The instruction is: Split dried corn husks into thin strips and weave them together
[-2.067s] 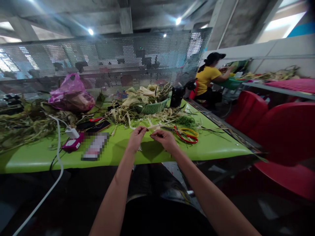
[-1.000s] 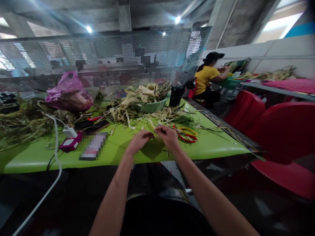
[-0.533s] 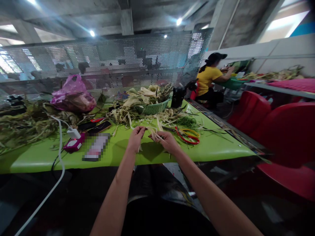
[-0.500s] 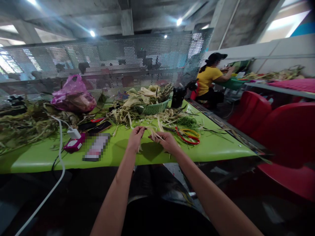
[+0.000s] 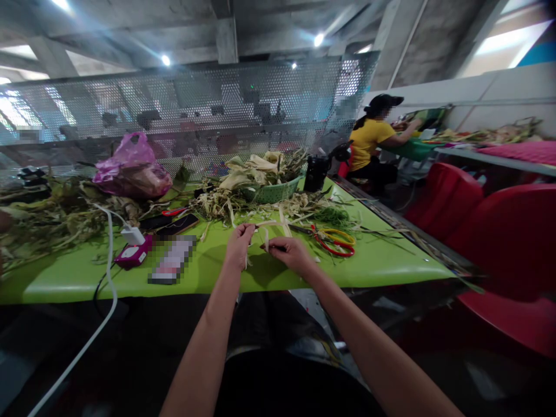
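Over the front of the green table (image 5: 208, 277), both my hands work on pale dried husk strips. My left hand (image 5: 240, 244) is closed in a pinch on a narrow strip (image 5: 267, 223) that sticks out to the right, and a shred hangs under its palm. My right hand (image 5: 292, 253) pinches the lower end of a thin pale strip (image 5: 266, 236); whether this is the same piece is unclear. Right of that hand lie scissors (image 5: 336, 242) with red and yellow handles. Behind the hands, loose husk scraps surround a green basket (image 5: 273, 192) heaped with dried husks (image 5: 260, 167).
To the left are a phone (image 5: 172, 259), a purple power socket (image 5: 134, 253) with a white cable (image 5: 110, 272), a dark phone (image 5: 179, 226), and a pink plastic bag (image 5: 132, 165). Green strands (image 5: 332, 217) lie behind the scissors. Red chairs (image 5: 512, 237) and a seated person (image 5: 371, 139) are at right.
My right hand has opened a small gap from the left, and the wide bunched husk between them now shows as thin separate strips. The left hand stays nearly in place.
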`<state>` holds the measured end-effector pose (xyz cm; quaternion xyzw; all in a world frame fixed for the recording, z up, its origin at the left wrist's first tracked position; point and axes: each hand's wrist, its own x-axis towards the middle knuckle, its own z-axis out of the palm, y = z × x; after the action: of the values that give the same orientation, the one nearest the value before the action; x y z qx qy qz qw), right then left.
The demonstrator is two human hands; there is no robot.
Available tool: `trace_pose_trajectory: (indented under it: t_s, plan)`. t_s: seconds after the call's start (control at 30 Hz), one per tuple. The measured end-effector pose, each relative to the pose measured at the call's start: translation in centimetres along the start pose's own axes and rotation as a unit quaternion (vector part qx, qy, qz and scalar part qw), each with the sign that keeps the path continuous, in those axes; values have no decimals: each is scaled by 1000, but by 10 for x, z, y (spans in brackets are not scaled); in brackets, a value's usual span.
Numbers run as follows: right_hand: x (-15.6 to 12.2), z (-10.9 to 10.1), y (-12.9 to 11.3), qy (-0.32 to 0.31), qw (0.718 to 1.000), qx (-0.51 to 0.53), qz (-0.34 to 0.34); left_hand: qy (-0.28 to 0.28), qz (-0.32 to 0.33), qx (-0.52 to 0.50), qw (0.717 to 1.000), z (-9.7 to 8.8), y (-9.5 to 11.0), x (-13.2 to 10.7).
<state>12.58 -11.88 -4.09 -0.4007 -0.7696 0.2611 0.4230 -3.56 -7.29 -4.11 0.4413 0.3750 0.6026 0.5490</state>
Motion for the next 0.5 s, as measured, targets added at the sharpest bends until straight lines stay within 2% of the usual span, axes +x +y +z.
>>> trace_pose_trajectory:
  t_s: [0.17, 0.27, 0.37, 0.5]
  plan:
    - [-1, 0, -7, -20, 1000, 21, 2, 49, 5, -3, 999, -3, -1, 3]
    - [-1, -3, -14, -19, 1000, -11, -23, 86, 11, -11, 996, -6, -2, 5]
    - [-2, -7, -20, 51, 997, -44, -33, 105, 29, 22, 994, -6, -2, 5]
    - [-3, -8, -23, 165, 986, -34, -3, 84, 81, 90, 989, -3, 3, 1]
